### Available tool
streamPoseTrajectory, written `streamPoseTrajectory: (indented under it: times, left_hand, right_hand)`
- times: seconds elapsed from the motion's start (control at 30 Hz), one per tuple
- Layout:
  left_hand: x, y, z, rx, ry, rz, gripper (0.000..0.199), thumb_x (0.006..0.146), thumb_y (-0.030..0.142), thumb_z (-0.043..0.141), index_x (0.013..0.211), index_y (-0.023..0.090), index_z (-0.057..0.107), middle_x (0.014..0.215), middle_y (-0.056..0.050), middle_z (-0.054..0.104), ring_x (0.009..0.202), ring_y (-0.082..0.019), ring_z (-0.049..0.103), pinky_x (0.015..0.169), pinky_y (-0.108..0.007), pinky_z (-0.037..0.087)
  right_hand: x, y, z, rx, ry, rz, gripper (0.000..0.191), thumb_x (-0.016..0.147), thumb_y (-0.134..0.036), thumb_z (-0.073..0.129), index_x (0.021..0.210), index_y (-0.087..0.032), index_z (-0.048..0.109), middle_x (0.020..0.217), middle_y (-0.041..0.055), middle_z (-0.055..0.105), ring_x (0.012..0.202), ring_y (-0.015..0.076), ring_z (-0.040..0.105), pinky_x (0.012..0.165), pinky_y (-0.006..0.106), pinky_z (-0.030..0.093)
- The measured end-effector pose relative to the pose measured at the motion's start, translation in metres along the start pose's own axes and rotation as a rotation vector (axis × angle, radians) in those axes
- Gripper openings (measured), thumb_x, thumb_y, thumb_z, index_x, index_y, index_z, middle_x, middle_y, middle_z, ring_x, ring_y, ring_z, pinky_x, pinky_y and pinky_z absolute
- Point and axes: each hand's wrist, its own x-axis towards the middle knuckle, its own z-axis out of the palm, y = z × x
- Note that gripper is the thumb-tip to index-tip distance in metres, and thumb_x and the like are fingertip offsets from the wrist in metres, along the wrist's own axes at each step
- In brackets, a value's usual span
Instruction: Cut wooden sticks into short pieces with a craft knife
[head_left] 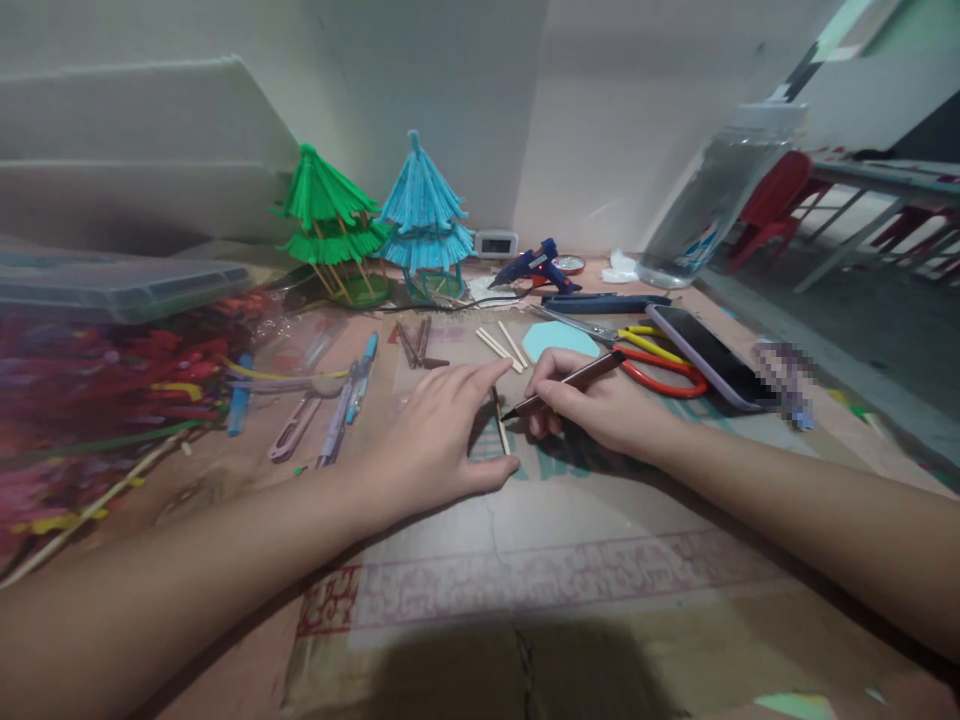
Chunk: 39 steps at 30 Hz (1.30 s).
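Stick (505, 438), dark toward its far end and pale at the near one, lies at my left hand (442, 425), which seems to brace it endwise between forefinger and thumb. My right hand (604, 408) is closed round a marker (596, 371), its tip at the stick's side. I judge the stick very light, stiff, perhaps brittle and easily rolled; I'd take it gently by its ends. I can't make out how its far end meets the forefinger, and the right fingers cover part of the marker. Just beyond the hands lie brown sticks (423, 340), pale sticks (498, 348) and a blue card (559, 339), partly hidden by the right hand. Right of that hand, a pixelated patch adjoins the phone (709, 355).
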Motion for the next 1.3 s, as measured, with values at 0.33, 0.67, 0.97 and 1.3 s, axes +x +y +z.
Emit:
streamPoseTrajectory:
  times: [0.33, 0.67, 0.97, 1.3]
  left_hand:
    - [0.002, -0.001, 0.001, -0.011, -0.028, -0.063, 0.074, 0.08, 0.044, 0.075, 0.143, 0.019, 0.043, 0.133, -0.014, 0.06, 0.123, -0.034, 0.055, 0.105, -0.052, 0.045]
    - [0.003, -0.004, -0.008, -0.022, -0.041, -0.018, 0.048, 0.094, 0.05, 0.062, 0.13, 0.019, 0.059, 0.136, -0.012, 0.061, 0.125, -0.03, 0.055, 0.11, -0.05, 0.041]
    - [0.009, -0.025, -0.007, -0.031, -0.04, 0.042, 0.027, 0.096, 0.019, 0.052, 0.119, 0.022, 0.067, 0.12, -0.008, 0.067, 0.114, -0.024, 0.06, 0.101, -0.042, 0.048]
    - [0.007, -0.022, -0.008, -0.04, -0.033, 0.06, 0.023, 0.095, 0.018, 0.053, 0.113, 0.022, 0.068, 0.115, -0.007, 0.067, 0.111, -0.023, 0.061, 0.1, -0.04, 0.048]
  right_hand:
    - [-0.004, -0.002, -0.002, -0.053, -0.08, 0.057, 0.016, 0.089, -0.029, 0.059, 0.077, -0.02, 0.053, 0.06, 0.0009, 0.069, 0.052, 0.0114, 0.058, 0.051, 0.023, 0.046]
    - [0.0, 0.0, -0.006, 0.002, 0.071, 0.017, 0.032, 0.09, -0.048, 0.064, 0.077, -0.021, 0.055, 0.058, 0.0013, 0.065, 0.049, 0.0123, 0.054, 0.046, 0.023, 0.04]
    - [0.0, 0.008, -0.008, 0.051, 0.052, 0.02, 0.026, 0.093, -0.046, 0.06, 0.086, -0.021, 0.059, 0.063, 0.0017, 0.066, 0.055, 0.0144, 0.058, 0.051, 0.025, 0.043]
    - [-0.001, 0.007, -0.007, 0.043, 0.031, 0.013, 0.024, 0.093, -0.042, 0.061, 0.083, -0.02, 0.06, 0.064, 0.002, 0.066, 0.055, 0.0133, 0.057, 0.053, 0.025, 0.044]
